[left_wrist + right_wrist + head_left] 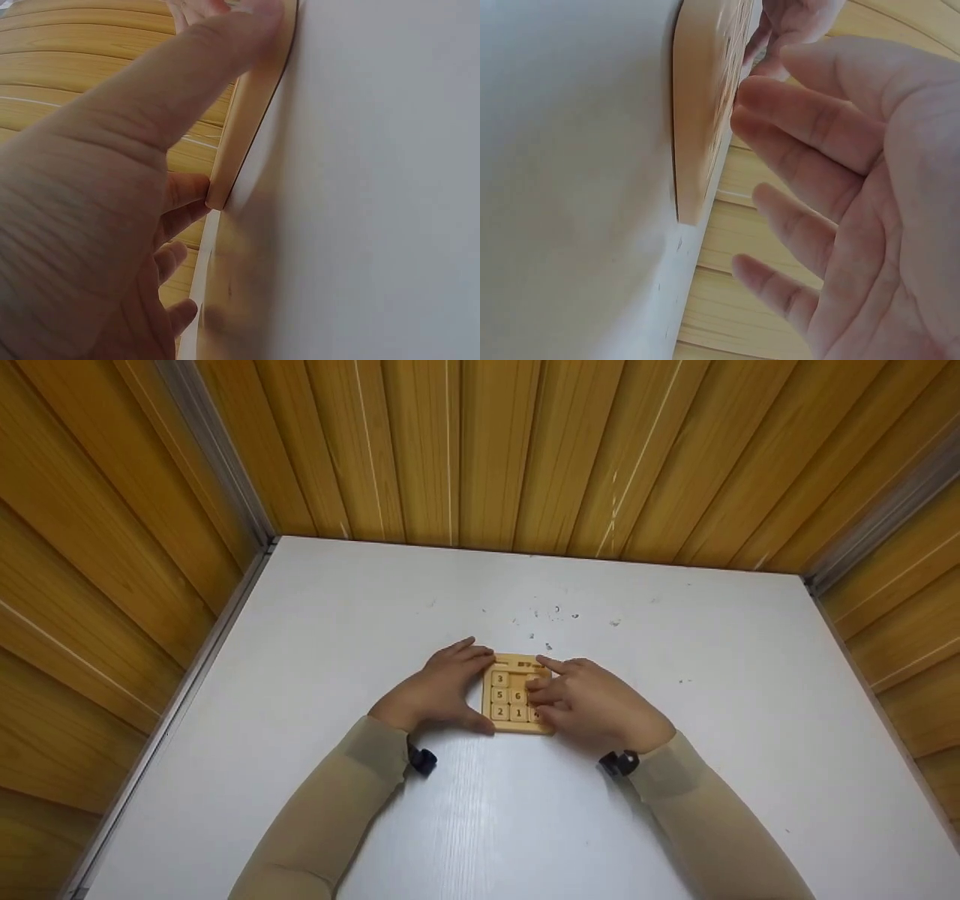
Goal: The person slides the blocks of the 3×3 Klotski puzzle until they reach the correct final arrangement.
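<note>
My left hand (444, 688) is gripping one puzzle (519, 727) by its left edge, five tiles (517, 696) showing whole; my unclenched right hand (598, 701) is touching its right.

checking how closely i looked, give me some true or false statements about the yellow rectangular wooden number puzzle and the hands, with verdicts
1. The bare left hand holds the left side of the yellow rectangular wooden number puzzle. True.
2. The puzzle stands on its edge. False: it lies flat on the broad white tabletop.
3. The square yellow tile marked 3 sits directly above the square yellow tile marked 5. True.
4. The tile marked 5 is in the bottom row. False: it is in the middle row.
5. The bare right hand reaches over the puzzle's right side. True.
</note>
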`<state>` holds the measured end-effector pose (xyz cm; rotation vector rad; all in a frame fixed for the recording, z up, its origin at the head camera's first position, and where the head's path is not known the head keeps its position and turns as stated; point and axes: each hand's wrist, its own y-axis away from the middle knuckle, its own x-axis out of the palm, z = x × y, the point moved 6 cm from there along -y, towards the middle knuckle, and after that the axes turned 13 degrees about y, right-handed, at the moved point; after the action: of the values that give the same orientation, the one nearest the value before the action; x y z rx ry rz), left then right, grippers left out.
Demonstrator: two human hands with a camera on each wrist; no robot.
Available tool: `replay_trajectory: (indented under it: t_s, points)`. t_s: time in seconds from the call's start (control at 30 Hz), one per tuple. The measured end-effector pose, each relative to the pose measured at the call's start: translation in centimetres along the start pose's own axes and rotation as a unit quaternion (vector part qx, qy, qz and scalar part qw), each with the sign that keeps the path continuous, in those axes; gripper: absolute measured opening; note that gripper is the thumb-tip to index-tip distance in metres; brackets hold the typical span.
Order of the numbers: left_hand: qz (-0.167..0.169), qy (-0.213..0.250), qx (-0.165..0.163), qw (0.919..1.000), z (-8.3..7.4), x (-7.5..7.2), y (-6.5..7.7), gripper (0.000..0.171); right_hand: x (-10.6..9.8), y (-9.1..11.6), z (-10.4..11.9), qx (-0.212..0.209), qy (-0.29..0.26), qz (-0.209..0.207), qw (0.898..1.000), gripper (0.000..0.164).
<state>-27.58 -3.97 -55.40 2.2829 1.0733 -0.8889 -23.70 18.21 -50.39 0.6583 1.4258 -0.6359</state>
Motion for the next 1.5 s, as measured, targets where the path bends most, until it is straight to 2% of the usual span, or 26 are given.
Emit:
replay_trajectory:
  t_s: [0.23, 0.43, 0.83, 0.97, 1.2, 1.5]
  points:
    - [0.006, -0.004, 0.010, 0.9999, -0.1, -0.1, 0.0, 0.129, 0.5, 0.0, 0.6, -0.005, -0.011, 0.020, 1.000, 0.034]
    - [0.002, -0.013, 0.014, 0.9998, -0.1, -0.1, 0.0, 0.131, 0.8, -0.1, 0.5, -0.012, -0.017, 0.011, 1.000, 0.030]
    - [0.001, -0.009, 0.016, 0.9998, 0.0, 0.0, 0.1, 0.131, 1.1, -0.3, 0.0, -0.011, -0.019, 0.023, 0.999, 0.031]
    - [0.004, -0.004, 0.010, 0.9999, 0.0, 0.0, 0.1, 0.130, 1.2, -0.3, -0.1, -0.006, -0.026, 0.025, 0.999, 0.031]
    - [0.004, -0.005, 0.006, 1.0000, -0.2, 0.0, 0.1, 0.127, 1.2, -0.3, -0.3, -0.018, -0.036, 0.003, 0.999, 0.027]
    - [0.004, 0.002, -0.004, 1.0000, 0.1, 0.1, 0.0, 0.127, 1.2, -0.4, -0.5, -0.009, -0.035, 0.007, 0.999, 0.028]
